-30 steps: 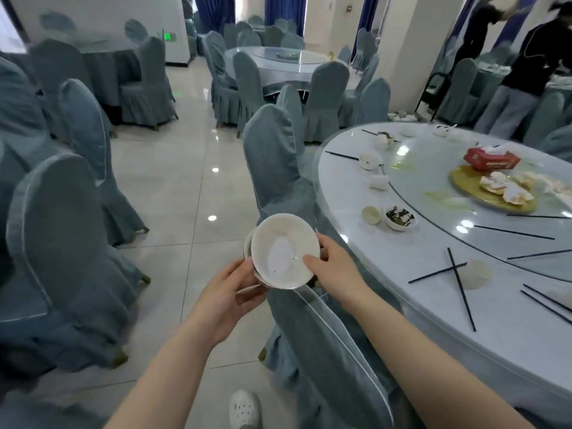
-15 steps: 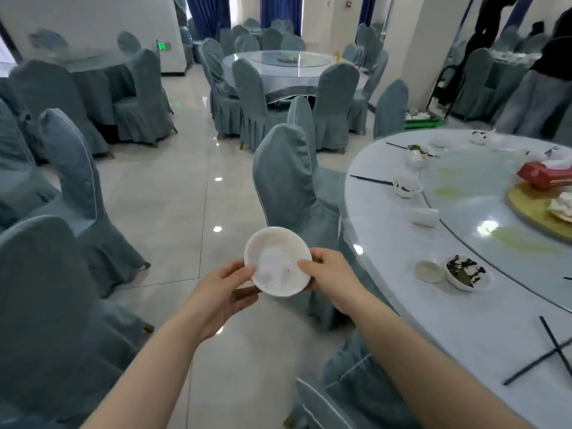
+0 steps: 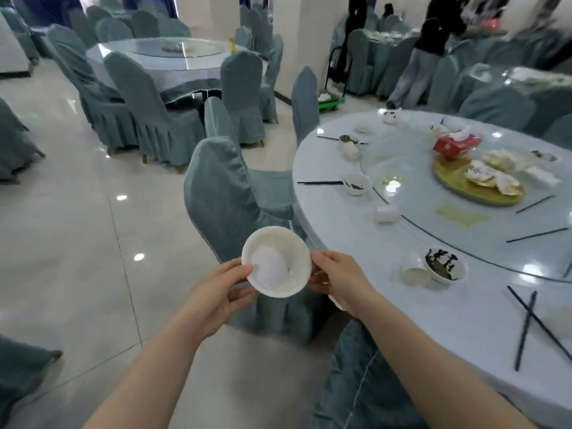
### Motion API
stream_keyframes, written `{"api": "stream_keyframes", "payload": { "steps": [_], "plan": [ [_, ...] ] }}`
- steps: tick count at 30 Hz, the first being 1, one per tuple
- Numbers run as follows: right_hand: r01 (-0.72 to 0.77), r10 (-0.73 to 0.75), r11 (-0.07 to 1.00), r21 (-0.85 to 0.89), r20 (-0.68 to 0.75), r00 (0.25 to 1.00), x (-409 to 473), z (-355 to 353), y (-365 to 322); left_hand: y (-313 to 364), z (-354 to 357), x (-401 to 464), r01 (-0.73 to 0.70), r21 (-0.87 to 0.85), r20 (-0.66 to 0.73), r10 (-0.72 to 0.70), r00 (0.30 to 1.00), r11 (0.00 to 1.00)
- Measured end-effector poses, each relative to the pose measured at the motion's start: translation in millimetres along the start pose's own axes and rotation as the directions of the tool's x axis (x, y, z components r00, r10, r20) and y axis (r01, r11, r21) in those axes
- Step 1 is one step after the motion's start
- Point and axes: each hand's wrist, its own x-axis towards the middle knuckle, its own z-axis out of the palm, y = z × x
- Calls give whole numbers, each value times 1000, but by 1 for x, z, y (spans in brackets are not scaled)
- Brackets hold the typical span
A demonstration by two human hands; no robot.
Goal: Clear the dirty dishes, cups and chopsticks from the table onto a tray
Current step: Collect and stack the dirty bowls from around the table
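A white bowl (image 3: 276,262) is held in the air between both hands, off the table's near left edge and above a covered chair (image 3: 229,209). A crumpled white tissue lies inside it. The left hand (image 3: 216,292) grips the bowl's left rim, thumb on the rim and fingers curled underneath. The right hand (image 3: 337,280) holds the right side, its fingers curled round the bowl's wall; something white shows under this hand, too hidden to tell what.

On the round table (image 3: 433,329), near its left edge, a dirty bowl (image 3: 445,267) with dark scraps stands just beside a tipped cup (image 3: 413,269). Farther along that edge lies another cup (image 3: 386,213) on its side, then a second soiled bowl (image 3: 356,183) touching a pair of black chopsticks (image 3: 320,183). Crossed chopsticks (image 3: 530,326) lie at the near right. On the glass turntable sit a yellow platter (image 3: 448,178) with leftovers and a red tissue box (image 3: 455,145). At the room's far right, a person in dark clothes (image 3: 424,51) bends over another table.
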Motion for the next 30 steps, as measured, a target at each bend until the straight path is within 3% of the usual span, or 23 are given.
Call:
{"api": "stream_keyframes", "payload": {
  "steps": [5,11,14,19,24,30],
  "plan": [
    [9,4,998,58,-228,974,7,-11,-10,21,0,54,57,44,155,-63,986,997],
    [-51,91,994,98,-460,883,6,-63,3,30,26,105,132,77,272,-148,951,988],
    [-67,152,984,166,-574,805,19,-100,17,35,43,133,155,95,290,-176,941,983],
    [-98,258,963,250,-764,591,55,-172,51,44,76,190,181,161,319,-224,921,970],
    [-100,378,924,369,-841,386,96,-235,87,56,121,247,177,230,340,-250,907,957],
    [-175,415,910,377,-832,367,130,-275,105,53,170,295,251,281,310,-335,890,926]
  ]
}}
